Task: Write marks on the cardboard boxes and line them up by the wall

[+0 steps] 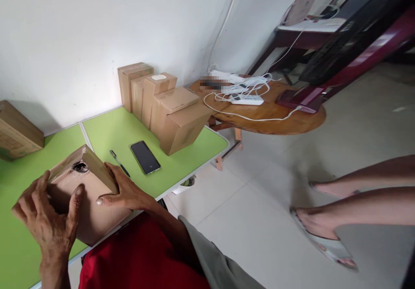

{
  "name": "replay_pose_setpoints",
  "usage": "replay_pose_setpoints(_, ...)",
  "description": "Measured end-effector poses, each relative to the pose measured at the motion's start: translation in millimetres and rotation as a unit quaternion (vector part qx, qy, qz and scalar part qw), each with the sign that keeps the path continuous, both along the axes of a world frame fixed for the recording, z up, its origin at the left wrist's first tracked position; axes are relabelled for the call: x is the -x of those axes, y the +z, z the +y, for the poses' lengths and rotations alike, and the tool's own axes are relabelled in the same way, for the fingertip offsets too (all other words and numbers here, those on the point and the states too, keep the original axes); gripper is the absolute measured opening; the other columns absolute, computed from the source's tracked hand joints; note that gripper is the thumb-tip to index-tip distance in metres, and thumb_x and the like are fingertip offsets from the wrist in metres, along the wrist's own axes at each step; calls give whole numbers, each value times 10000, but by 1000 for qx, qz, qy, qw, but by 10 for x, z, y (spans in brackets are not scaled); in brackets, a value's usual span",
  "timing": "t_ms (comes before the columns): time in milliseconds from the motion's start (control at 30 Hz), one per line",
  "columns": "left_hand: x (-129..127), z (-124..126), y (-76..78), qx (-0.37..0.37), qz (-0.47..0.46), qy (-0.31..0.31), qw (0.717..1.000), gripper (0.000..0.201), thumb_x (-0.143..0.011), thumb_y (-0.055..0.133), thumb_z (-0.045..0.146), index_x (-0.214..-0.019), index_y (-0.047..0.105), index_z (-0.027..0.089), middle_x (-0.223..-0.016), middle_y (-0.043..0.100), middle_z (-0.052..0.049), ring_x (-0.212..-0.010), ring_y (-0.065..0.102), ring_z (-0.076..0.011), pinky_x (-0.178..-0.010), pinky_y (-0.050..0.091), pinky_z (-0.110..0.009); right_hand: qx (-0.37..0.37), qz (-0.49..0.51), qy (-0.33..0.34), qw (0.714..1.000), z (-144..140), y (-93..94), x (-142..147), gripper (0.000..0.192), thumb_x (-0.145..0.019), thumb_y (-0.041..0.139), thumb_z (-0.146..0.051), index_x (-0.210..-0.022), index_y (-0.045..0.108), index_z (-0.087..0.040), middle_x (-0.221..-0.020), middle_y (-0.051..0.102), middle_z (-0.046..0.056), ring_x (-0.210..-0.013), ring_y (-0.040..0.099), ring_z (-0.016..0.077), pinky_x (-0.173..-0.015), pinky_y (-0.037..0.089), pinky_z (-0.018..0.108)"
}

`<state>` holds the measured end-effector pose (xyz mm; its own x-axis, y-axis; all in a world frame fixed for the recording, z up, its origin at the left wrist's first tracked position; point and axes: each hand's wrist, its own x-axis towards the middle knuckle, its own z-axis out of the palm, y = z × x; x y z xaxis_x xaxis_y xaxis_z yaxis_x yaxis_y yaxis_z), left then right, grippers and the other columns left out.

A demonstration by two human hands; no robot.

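Between my two hands is a brown cardboard box, tilted at the front edge of the green table. A torn, dark hole shows at its upper corner. My left hand grips the left side, thumb on the near face and fingers over the far edge. On the right side my right hand is pressed with its thumb on the near face; some of its fingers are hidden behind the box. Just beyond lie a dark pen and a black smartphone.
Several cardboard boxes stand in a row along the wall on the green table. Another box is at far left. A round wooden table holds white power strips and tangled cables. A person's legs are at right.
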<state>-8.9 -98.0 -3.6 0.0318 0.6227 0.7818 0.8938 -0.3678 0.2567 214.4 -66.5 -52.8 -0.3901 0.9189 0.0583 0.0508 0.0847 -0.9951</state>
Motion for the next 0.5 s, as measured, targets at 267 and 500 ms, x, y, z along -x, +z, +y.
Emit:
replay_pose_setpoints(267,-9,-156,-218,96,-213,38,972,1571,-738,947,748,-1864,45,126,-1845,205,-388,-1656,402,-575,-1231,467,-824,13,70,-116,991,-136,132,79,1365,-689,1044,-599,-1800,317,-279,-1830,388,180,-1713,390,408,-1416,343,615)
replay_pose_setpoints(500,-329,-378,-332,173,-175,-10,969,1588,-861,794,877,-1837,-128,30,-1918,-113,-358,-1821,-26,-495,-1465,103,-645,-43,5,-178,983,-243,457,93,1374,-681,1014,-582,-1793,273,-259,-1758,417,198,-1662,416,399,-1385,381,623)
